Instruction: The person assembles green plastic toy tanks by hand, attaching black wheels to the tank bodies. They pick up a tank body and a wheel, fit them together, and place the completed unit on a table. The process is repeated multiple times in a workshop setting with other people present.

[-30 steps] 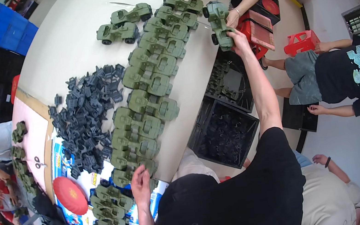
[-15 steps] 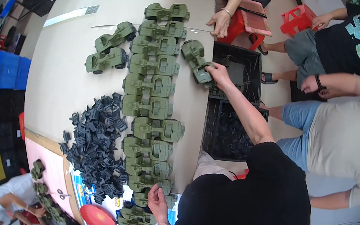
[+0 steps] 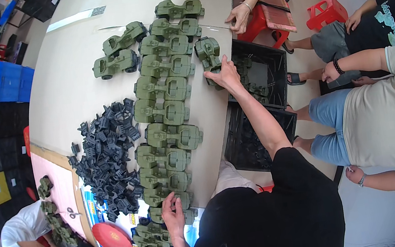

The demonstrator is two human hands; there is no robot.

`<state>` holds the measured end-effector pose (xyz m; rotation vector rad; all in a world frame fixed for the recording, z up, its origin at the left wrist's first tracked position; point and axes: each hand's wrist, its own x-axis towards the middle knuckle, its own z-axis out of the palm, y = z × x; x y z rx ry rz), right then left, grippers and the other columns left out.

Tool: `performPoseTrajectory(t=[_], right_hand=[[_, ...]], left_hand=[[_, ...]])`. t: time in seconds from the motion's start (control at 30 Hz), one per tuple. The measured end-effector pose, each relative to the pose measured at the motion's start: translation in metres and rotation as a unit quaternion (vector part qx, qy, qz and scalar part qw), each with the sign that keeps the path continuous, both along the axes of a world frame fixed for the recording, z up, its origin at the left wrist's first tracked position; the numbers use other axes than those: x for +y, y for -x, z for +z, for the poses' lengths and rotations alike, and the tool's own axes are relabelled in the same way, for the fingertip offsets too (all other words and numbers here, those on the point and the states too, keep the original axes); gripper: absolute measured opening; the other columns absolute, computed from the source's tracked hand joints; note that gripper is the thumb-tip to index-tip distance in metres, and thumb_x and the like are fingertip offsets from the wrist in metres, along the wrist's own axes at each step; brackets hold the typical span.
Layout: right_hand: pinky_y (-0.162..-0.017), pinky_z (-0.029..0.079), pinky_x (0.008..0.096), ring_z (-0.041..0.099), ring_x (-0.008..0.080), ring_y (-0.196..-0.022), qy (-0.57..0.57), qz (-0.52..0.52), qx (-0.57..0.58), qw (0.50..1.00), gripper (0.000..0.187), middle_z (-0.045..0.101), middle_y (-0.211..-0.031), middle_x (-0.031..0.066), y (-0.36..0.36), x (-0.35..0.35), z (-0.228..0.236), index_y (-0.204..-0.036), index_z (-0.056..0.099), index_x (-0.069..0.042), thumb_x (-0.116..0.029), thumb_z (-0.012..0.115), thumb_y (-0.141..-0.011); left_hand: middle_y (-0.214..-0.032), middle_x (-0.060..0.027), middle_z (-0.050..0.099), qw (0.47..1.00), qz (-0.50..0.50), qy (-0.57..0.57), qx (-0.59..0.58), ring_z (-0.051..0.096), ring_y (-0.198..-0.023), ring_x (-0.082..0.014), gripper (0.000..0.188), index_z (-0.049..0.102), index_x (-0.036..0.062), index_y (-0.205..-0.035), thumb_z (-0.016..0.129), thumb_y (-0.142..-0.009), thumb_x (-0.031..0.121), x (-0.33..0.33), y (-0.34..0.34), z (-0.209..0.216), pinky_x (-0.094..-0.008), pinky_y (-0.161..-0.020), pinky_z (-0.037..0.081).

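My right hand (image 3: 225, 76) reaches across to a green toy jeep (image 3: 208, 54) standing apart on the table, right of the long row. Its thumb and fingers straddle the near end of that jeep and partly hide it. My left hand (image 3: 174, 221) is at the near end of the row of green toy jeeps (image 3: 171, 136), thumb and fingertips brought together. Whether a small part is pinched there I cannot make out. A heap of small dark plastic parts (image 3: 106, 160) lies left of the row. Two more jeeps (image 3: 116, 64) stand left of its far end.
Black crates (image 3: 286, 72) with parts and jeeps stand right of the table edge. Another person's hands (image 3: 241, 17) rest at the far side. A red plate (image 3: 112, 238) lies near left. People sit at the right, near a red stool (image 3: 326, 13); others work at lower left.
The single jeep has shifted slightly away and turned straighter, and my right hand has moved left, spreading over its near end. My left hand stays by the row. A seated person's arms have moved.
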<state>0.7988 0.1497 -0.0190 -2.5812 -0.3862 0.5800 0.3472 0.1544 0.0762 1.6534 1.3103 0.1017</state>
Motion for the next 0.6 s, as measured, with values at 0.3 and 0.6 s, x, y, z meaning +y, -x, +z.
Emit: performPoseTrajectory(t=[0.3,0.6], right_hand=[[-0.093,0.041,0.0464,0.039,0.0363,-0.12,0.073,0.018,-0.085,0.993,0.109,0.04,-0.126,0.023,0.019,0.014,0.019,-0.134,0.026,0.006,-0.06,0.072,-0.061],[-0.095,0.042,0.0449,0.039,0.041,-0.119,0.048,-0.014,0.01,0.999,0.073,0.04,-0.125,0.0284,0.006,0.015,0.021,-0.116,0.049,0.008,-0.036,0.072,-0.063]], left_hand=[[-0.102,-0.0114,0.059,1.0,-0.012,0.006,0.02,0.059,-0.087,-0.0191,0.03,0.058,0.0042,-0.114,0.06,-0.085,0.014,-0.014,0.008,0.004,-0.0292,-0.071,0.049],[-0.107,-0.0144,0.058,0.998,-0.044,-0.018,0.028,0.059,-0.092,-0.0267,0.033,0.057,0.0025,-0.113,0.061,-0.083,0.015,-0.013,0.013,-0.001,-0.0339,-0.08,0.048]])
